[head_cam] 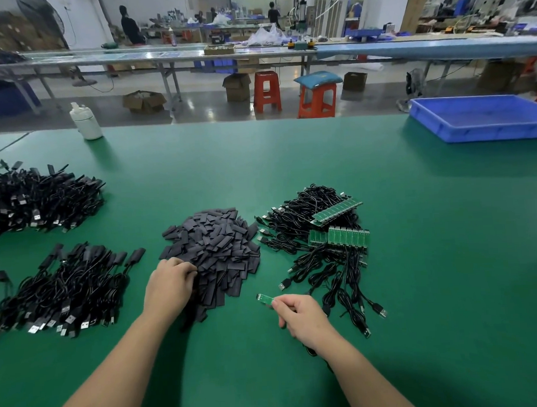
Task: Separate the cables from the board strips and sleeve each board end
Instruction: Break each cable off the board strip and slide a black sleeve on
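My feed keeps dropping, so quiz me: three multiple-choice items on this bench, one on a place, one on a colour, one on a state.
1. Where does the sleeve pile lie?
A. inside the tray
B. between the sleeved cables and the board strips
C. on a stool

2. What colour is the tray?
A. blue
B. red
C. white

3. What is the right hand doing?
A. resting flat
B. lifting the bottle
C. pinching a single green board

Key: 1 B, the pile sits mid-table with cables either side; 2 A, blue plastic at far right; 3 C, its fingers grip the board's end, while the left hand digs into the sleeves.
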`<action>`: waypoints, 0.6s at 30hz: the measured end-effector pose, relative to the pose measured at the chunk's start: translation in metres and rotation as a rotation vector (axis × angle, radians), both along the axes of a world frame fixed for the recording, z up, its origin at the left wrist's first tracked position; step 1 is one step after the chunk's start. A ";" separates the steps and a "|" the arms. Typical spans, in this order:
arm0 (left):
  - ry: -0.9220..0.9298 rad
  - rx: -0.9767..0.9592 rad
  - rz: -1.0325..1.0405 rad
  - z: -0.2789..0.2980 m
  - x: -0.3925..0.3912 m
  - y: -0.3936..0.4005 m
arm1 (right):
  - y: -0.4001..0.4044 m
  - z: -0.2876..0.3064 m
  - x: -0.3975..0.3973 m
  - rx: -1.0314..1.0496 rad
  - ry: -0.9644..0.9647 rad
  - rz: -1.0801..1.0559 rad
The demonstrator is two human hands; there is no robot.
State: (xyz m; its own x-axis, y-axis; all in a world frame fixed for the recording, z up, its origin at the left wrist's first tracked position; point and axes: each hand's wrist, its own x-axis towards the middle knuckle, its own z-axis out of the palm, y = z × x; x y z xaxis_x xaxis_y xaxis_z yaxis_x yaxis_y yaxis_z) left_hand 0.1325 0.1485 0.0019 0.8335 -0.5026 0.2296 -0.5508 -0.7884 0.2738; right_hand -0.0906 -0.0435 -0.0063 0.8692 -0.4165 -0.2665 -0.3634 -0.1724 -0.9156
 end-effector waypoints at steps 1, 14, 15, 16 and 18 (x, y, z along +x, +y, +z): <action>-0.028 -0.018 -0.003 0.002 0.000 0.000 | 0.000 0.000 0.000 0.006 0.001 -0.002; 0.612 -0.347 -0.196 0.029 -0.075 -0.044 | -0.004 -0.003 0.001 0.140 -0.002 -0.011; 0.677 -0.345 -0.204 0.027 -0.079 -0.045 | -0.005 -0.002 0.001 0.160 -0.002 -0.016; 0.754 -0.353 -0.201 0.023 -0.082 -0.046 | -0.005 -0.001 0.001 0.179 -0.003 -0.020; 0.912 -0.384 -0.183 0.016 -0.088 -0.045 | -0.006 0.001 0.001 0.246 -0.017 -0.033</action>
